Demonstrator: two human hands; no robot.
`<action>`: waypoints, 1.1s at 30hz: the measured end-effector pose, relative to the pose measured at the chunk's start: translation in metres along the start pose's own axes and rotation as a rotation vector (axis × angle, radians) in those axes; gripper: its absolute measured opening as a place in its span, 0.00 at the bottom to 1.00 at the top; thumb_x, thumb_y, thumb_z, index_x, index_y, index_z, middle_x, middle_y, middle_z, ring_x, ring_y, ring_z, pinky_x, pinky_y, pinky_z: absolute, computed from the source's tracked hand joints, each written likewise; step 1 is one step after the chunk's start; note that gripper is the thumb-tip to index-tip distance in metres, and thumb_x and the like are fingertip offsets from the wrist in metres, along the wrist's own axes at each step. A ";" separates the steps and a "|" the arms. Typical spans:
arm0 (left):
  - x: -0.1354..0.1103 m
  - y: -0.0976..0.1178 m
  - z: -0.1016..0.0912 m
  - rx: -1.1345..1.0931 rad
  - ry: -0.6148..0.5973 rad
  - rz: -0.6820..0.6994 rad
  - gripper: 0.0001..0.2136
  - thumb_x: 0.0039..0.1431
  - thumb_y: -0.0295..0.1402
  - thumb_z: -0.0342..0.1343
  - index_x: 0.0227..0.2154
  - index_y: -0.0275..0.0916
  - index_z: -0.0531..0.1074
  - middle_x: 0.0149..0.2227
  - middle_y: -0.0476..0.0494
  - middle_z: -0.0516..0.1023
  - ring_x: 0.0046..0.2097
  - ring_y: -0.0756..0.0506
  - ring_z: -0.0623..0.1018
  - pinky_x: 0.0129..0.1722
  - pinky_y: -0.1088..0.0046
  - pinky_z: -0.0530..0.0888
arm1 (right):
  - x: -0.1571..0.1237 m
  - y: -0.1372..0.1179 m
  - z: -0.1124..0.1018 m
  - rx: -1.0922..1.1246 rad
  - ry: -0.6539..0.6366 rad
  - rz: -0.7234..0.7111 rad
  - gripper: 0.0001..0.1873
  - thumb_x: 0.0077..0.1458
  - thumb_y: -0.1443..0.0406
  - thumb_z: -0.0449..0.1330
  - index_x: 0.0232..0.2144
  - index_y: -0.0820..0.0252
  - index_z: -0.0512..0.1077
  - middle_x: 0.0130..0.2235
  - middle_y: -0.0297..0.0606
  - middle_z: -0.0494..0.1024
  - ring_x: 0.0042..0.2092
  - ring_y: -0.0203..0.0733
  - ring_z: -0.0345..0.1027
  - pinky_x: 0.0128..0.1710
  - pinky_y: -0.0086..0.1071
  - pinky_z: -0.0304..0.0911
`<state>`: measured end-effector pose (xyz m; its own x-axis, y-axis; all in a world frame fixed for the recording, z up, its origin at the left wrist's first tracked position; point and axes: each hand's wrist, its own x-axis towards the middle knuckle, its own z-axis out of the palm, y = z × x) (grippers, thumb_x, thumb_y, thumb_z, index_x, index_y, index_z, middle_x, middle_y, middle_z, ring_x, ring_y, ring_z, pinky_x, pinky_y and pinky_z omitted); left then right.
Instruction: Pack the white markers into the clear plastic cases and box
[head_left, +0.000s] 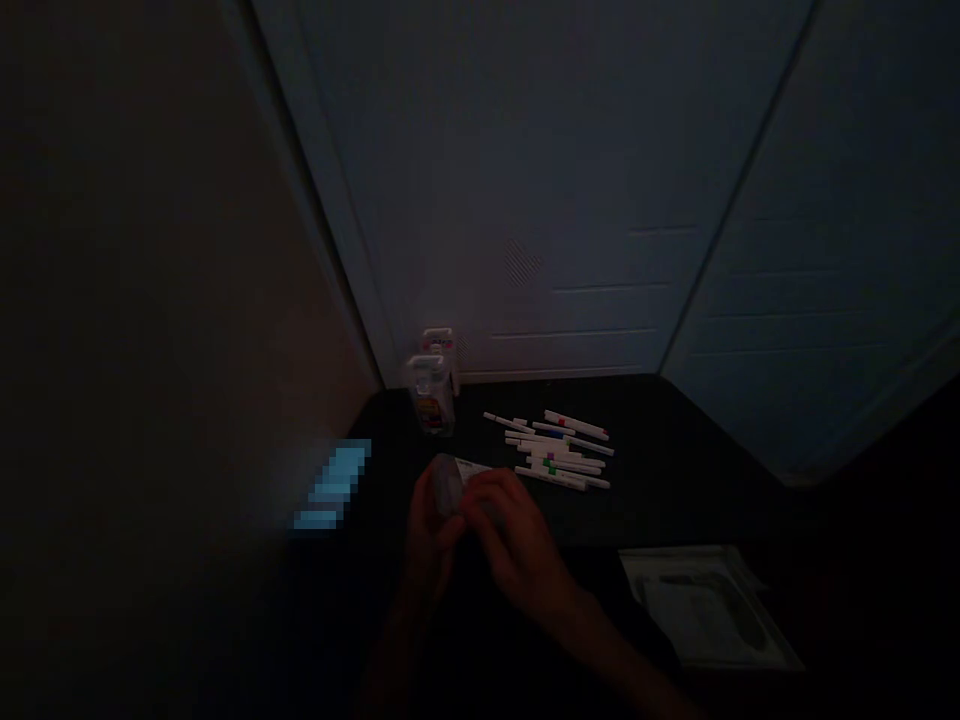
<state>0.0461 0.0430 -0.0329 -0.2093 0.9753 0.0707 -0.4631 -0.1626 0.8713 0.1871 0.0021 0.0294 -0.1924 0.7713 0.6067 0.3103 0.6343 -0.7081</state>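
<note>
Pale object point(448, 486): small, greyish-white and rounded, with a flat pale strip running off toward 3 o'clock. Held between both hands just above the surface. Too dim to tell what it is.
Left hand point(429, 532): at 7 o'clock of the object, fingers curled up round its left side, gripping it.
Right hand point(517, 545): at 4 o'clock of the object, fingers folded over its right side and closed on it. Forearm runs off toward the lower right edge.
Markers point(559, 452): loose heap of white barrels with coloured bands, at 2 o'clock of the hands. Near them but apart, lying flat.
Bottle point(431, 397): small, clear, labelled, upright at 12 o'clock of the hands. A second bottle point(439, 345) stands just behind it.
Plastic sleeve point(705, 605): clear, flat, at 4 o'clock, well apart from the hands.
Blue patch point(334, 487): pixelated, at 9 o'clock by the surface's left edge; cannot tell what it is.
Surface point(675, 480): dark, matt, set into a corner.
Room: very dim. Pale panelled walls point(562, 200) meet behind the surface; a plain brownish wall point(150, 300) is at left.
</note>
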 end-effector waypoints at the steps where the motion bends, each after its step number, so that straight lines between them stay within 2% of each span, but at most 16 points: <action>1: 0.002 -0.001 -0.001 0.008 0.025 -0.009 0.38 0.35 0.33 0.76 0.55 0.44 0.75 0.51 0.40 0.83 0.51 0.36 0.82 0.47 0.66 0.80 | 0.000 -0.002 0.000 -0.004 -0.034 -0.022 0.09 0.70 0.70 0.55 0.44 0.53 0.74 0.49 0.40 0.76 0.54 0.44 0.71 0.57 0.41 0.68; 4: 0.005 -0.004 -0.005 0.006 0.014 -0.036 0.37 0.39 0.34 0.75 0.56 0.44 0.74 0.48 0.42 0.84 0.48 0.38 0.83 0.46 0.67 0.81 | 0.000 -0.007 0.000 0.028 -0.059 -0.047 0.09 0.69 0.69 0.57 0.44 0.52 0.76 0.51 0.40 0.76 0.56 0.44 0.70 0.59 0.42 0.67; 7: 0.004 -0.002 -0.008 -0.117 -0.126 -0.048 0.37 0.43 0.36 0.74 0.60 0.45 0.72 0.53 0.40 0.82 0.53 0.35 0.82 0.51 0.62 0.80 | 0.000 -0.005 -0.009 0.080 0.060 -0.012 0.09 0.70 0.67 0.56 0.46 0.52 0.76 0.48 0.39 0.77 0.52 0.42 0.73 0.54 0.37 0.70; 9: 0.003 0.001 -0.008 -0.218 -0.193 -0.052 0.37 0.45 0.40 0.72 0.61 0.46 0.71 0.57 0.38 0.80 0.56 0.33 0.80 0.56 0.56 0.78 | -0.003 0.001 -0.021 0.032 0.142 -0.010 0.11 0.69 0.67 0.57 0.49 0.51 0.76 0.48 0.39 0.77 0.51 0.42 0.74 0.53 0.36 0.71; 11: 0.002 0.005 -0.006 -0.260 -0.217 -0.049 0.36 0.47 0.42 0.71 0.62 0.46 0.71 0.59 0.37 0.79 0.60 0.30 0.78 0.59 0.51 0.76 | -0.008 0.009 -0.034 -0.060 0.168 -0.028 0.12 0.66 0.67 0.61 0.51 0.51 0.75 0.49 0.40 0.77 0.52 0.44 0.74 0.53 0.38 0.71; 15: 0.002 0.008 -0.003 -0.244 -0.187 -0.044 0.36 0.48 0.45 0.70 0.62 0.45 0.71 0.59 0.36 0.79 0.62 0.29 0.76 0.62 0.49 0.73 | -0.021 0.025 -0.045 -0.204 0.089 -0.135 0.16 0.62 0.67 0.66 0.51 0.52 0.75 0.50 0.42 0.78 0.52 0.47 0.74 0.53 0.40 0.73; 19: 0.004 0.005 -0.007 -0.237 -0.137 -0.061 0.37 0.46 0.47 0.70 0.61 0.45 0.72 0.58 0.37 0.80 0.62 0.30 0.76 0.60 0.51 0.75 | -0.025 0.033 -0.037 -0.234 0.120 -0.213 0.13 0.65 0.67 0.65 0.51 0.52 0.75 0.47 0.41 0.79 0.49 0.45 0.75 0.50 0.39 0.75; 26: 0.003 0.008 -0.010 -0.124 -0.105 -0.014 0.32 0.47 0.48 0.70 0.57 0.46 0.76 0.54 0.37 0.83 0.59 0.30 0.79 0.56 0.52 0.78 | -0.026 0.039 -0.031 -0.187 0.144 -0.193 0.10 0.65 0.66 0.65 0.48 0.54 0.74 0.45 0.40 0.82 0.48 0.46 0.77 0.50 0.41 0.75; 29: 0.003 0.010 -0.006 -0.082 -0.075 0.013 0.33 0.45 0.48 0.70 0.56 0.45 0.76 0.54 0.36 0.82 0.58 0.29 0.79 0.53 0.53 0.79 | -0.027 0.043 -0.032 -0.176 0.144 -0.171 0.08 0.65 0.65 0.65 0.46 0.54 0.74 0.45 0.40 0.82 0.48 0.45 0.77 0.49 0.40 0.75; 33: 0.004 0.009 -0.004 -0.075 -0.107 0.031 0.36 0.45 0.48 0.69 0.59 0.44 0.74 0.56 0.35 0.81 0.60 0.29 0.78 0.55 0.52 0.78 | -0.028 0.048 -0.032 -0.182 0.111 -0.151 0.05 0.65 0.66 0.64 0.43 0.54 0.73 0.45 0.41 0.80 0.48 0.45 0.76 0.48 0.39 0.74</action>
<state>0.0378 0.0447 -0.0263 -0.1331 0.9794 0.1521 -0.5219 -0.1997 0.8293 0.2370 0.0093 -0.0098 -0.1488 0.6516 0.7438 0.4504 0.7143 -0.5356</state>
